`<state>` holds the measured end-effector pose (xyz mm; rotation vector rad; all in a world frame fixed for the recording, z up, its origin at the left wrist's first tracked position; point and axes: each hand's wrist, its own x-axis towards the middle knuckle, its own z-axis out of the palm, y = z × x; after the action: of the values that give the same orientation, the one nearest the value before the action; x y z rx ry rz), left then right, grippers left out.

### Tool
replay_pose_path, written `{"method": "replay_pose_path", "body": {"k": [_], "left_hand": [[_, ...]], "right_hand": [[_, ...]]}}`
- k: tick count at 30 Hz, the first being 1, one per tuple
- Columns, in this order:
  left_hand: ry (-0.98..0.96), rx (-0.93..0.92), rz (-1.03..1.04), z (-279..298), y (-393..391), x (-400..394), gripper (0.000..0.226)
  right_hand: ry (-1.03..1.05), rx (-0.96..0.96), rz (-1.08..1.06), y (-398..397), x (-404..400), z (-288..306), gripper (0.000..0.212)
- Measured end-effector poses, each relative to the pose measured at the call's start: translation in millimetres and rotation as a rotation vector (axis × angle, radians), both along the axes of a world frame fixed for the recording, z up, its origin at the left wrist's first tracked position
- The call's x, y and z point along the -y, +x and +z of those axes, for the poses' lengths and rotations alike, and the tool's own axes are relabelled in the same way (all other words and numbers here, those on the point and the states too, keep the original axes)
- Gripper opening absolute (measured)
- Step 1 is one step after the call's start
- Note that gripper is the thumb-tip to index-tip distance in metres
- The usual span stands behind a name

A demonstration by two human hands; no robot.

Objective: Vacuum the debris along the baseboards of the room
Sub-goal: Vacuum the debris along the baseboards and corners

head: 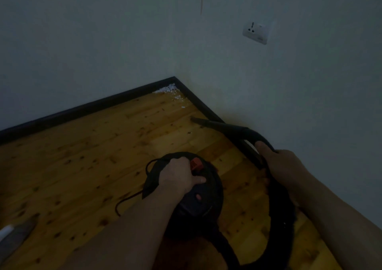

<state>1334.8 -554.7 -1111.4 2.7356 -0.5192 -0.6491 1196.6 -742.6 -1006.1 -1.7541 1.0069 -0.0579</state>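
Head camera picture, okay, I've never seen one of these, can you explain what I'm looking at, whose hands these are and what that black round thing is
This is one picture from a camera worn on a person's head, looking forward and down, so the two bare arms are the wearer's own. The left hand grips the top of a round black canister vacuum standing on the wooden floor. The right hand holds the black hose wand, whose nozzle tip points along the dark baseboard toward the room corner. There lies the debris: small white crumbs, not yet reached. A thin cord trails from the vacuum. A wall socket sits above, with nothing plugged in.
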Motion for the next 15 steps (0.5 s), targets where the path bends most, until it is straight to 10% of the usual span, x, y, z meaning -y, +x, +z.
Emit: {"method": "replay_pose_path", "body": {"k": [15], "left_hand": [[-0.054,-0.011,0.036,-4,28,0,0.055]], "right_hand": [[0.06,0.037,-0.016,51,-11,-20,0.05]]}}
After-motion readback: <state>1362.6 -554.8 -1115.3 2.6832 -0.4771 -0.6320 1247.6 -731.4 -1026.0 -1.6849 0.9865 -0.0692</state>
